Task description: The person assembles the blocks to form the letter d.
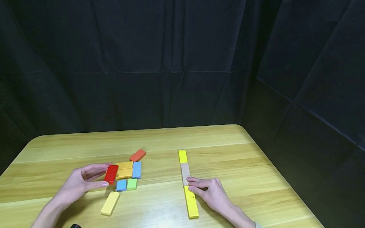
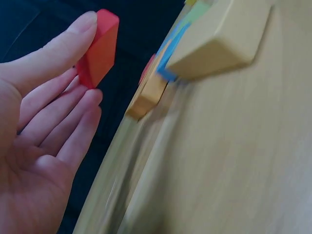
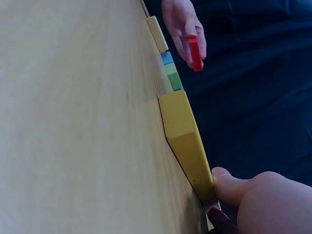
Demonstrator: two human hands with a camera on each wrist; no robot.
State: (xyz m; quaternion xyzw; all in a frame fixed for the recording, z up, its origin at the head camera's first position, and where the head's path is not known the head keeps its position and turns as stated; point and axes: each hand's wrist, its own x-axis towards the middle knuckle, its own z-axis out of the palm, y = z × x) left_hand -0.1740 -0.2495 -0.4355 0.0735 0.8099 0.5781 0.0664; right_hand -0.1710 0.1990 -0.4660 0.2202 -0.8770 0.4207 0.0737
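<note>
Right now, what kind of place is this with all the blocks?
It looks like an indoor spot, maybe set up for filming: a wooden table with dark cloth hanging behind it and along its right side, and colourful blocks laid out on top.

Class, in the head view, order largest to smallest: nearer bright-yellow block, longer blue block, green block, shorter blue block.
Nearer bright-yellow block
Longer blue block
Green block and shorter blue block: look alike

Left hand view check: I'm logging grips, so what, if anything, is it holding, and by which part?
The left hand holds a red block by its short ends: thumb at the near end, fingertips at the far end.
</note>
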